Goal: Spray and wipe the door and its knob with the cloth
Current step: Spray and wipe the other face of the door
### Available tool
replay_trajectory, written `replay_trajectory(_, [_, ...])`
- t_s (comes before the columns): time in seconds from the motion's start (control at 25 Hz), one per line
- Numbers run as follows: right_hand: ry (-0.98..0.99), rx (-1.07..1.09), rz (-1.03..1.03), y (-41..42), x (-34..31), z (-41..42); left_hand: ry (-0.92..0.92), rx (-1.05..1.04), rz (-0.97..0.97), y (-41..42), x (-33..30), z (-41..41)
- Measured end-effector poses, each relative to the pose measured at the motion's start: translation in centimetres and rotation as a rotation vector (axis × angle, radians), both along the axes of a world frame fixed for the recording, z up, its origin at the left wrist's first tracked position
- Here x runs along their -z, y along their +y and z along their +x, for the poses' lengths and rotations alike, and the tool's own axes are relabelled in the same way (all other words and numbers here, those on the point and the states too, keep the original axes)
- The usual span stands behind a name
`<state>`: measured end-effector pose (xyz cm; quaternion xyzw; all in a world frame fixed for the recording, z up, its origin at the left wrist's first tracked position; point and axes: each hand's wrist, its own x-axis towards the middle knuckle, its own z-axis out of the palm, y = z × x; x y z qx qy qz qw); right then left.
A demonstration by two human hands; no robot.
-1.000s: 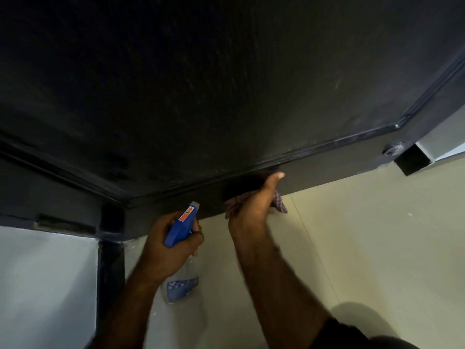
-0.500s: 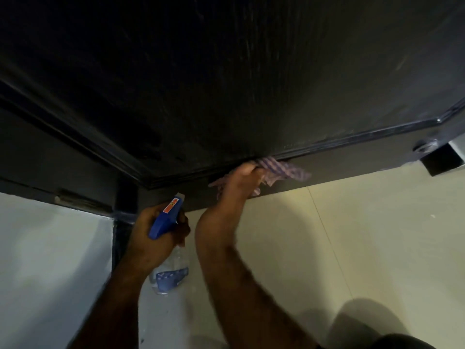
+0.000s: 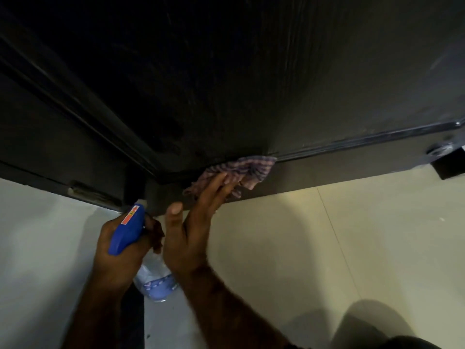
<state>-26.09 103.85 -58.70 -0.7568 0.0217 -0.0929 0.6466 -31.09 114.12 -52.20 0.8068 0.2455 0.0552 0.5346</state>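
Note:
The dark door [image 3: 251,71] fills the upper half of the head view, seen from above down to its bottom rail. My right hand [image 3: 193,222] presses a checked pink-and-purple cloth [image 3: 241,172] flat against the door's bottom rail, fingers straight, thumb spread to the left. My left hand [image 3: 120,253] grips a spray bottle [image 3: 128,230] with a blue trigger head and a clear body, held just left of my right wrist, nozzle pointing up toward the door. The knob is not in view.
Pale floor tiles [image 3: 327,248] lie below the door. A dark door frame post [image 3: 133,187] stands at the left beside a white wall [image 3: 37,248]. A metal fitting [image 3: 440,149] sits at the door's lower right corner. My dark-clad knee [image 3: 402,343] shows at bottom right.
My right hand has slid the cloth right along the bottom rail and its fingers have flattened out. The view has shifted, and the left hand still holds the bottle.

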Motion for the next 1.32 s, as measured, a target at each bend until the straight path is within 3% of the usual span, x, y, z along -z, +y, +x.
replay_trajectory(0.04, [-0.027,0.060,0.001,0.2,2.3,-0.2,-0.011,0.002,0.002,0.3,-0.2,-0.5])
replay_trajectory(0.08, [0.076,0.082,0.040,0.7,4.2,0.4,-0.020,0.009,0.005,0.5,-0.4,-0.9])
replay_trajectory(0.12, [0.251,0.152,0.223,1.4,5.2,1.9,-0.026,0.012,0.009,0.6,-0.7,-1.1])
replay_trajectory(0.2, [0.541,0.245,0.832,2.4,6.4,4.4,-0.036,-0.006,-0.025,0.5,-1.0,-1.6])
replay_trajectory(0.28, [0.752,0.276,1.233,2.2,1.4,5.8,-0.040,-0.027,-0.014,-0.1,-1.4,-1.7])
replay_trajectory(0.4, [0.703,0.199,1.408,0.3,-8.6,5.0,-0.037,-0.003,-0.011,-0.5,-1.1,-1.3])
replay_trajectory(0.56, [0.579,0.196,1.138,-8.3,-9.3,7.2,-0.098,0.046,-0.102,-1.4,-1.6,-1.2])
replay_trajectory(0.76, [0.181,0.486,0.532,-23.0,-7.2,14.9,-0.084,0.057,-0.160,-2.7,-0.6,-0.4])
replay_trajectory(0.92, [0.118,0.626,0.340,-33.4,-5.9,19.6,0.002,-0.022,-0.243,-5.7,-0.3,2.0])
replay_trajectory(1.08, [0.126,0.466,0.219,-27.4,-3.4,17.5,0.177,0.036,-0.161,-12.8,-2.2,5.1])
replay_trajectory(1.16, [0.145,0.315,0.167,-23.1,-4.6,13.8,0.180,0.123,-0.062,-15.3,-2.4,6.3])
replay_trajectory(1.32, [0.100,0.177,0.051,-24.7,-4.3,12.0,0.150,0.244,-0.034,-19.3,-4.1,9.7])
